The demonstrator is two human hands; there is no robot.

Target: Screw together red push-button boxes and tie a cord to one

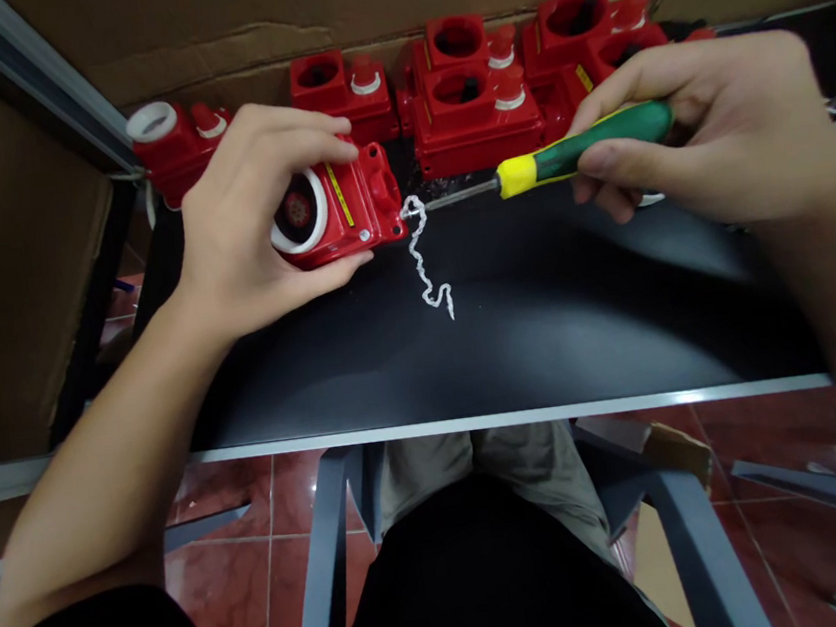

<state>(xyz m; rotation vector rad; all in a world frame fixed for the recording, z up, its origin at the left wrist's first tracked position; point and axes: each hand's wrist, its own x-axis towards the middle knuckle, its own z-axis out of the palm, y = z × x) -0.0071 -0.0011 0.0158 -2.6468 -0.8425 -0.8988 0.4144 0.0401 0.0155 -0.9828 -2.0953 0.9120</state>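
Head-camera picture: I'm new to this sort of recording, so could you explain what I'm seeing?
There is no machine here: the left hand and right hand belong to the person wearing the camera. This single picture looks forward and down from their head, so their lap shows below the tabletop.

The left hand holds a red housing with a white ring. The right hand holds a green-and-yellow screwdriver, its tip near the housing's corner; whether it touches is hard to tell. A curly white strand trails there. Behind, similar red units stand before cardboard.
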